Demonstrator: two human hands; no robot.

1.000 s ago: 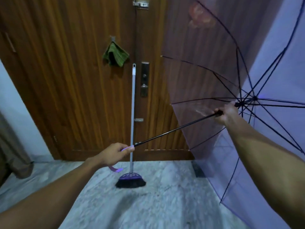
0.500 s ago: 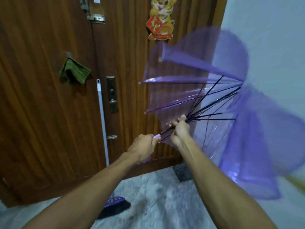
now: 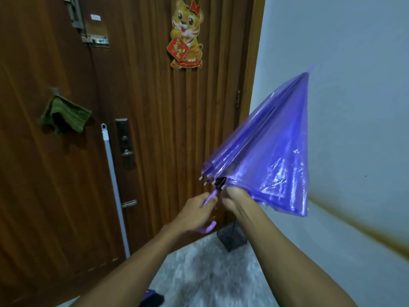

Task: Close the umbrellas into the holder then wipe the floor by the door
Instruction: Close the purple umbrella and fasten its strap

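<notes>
Purple umbrella now folded shut, canopy collapsed into a loose cone pointing up and right toward the pale wall; half a second ago still half open with black ribs fanned out and panels flapping, a second ago fully spread. Left hand curled round the purple hooked handle, gripping it just as before. Right hand closed round the lower rim of the canopy where the rib tips gather, nearly touching the left hand; earlier far up the shaft near the hub, then slid down close. Dark mesh umbrella holder on the floor in the corner between door and wall, directly below the hands, umbrella held in the air above it, not inside. Broom leaning upright against the door, bristles at the bottom edge. Green cloth hanging on a door hook, unmoved. Tiger decoration higher on the door
</notes>
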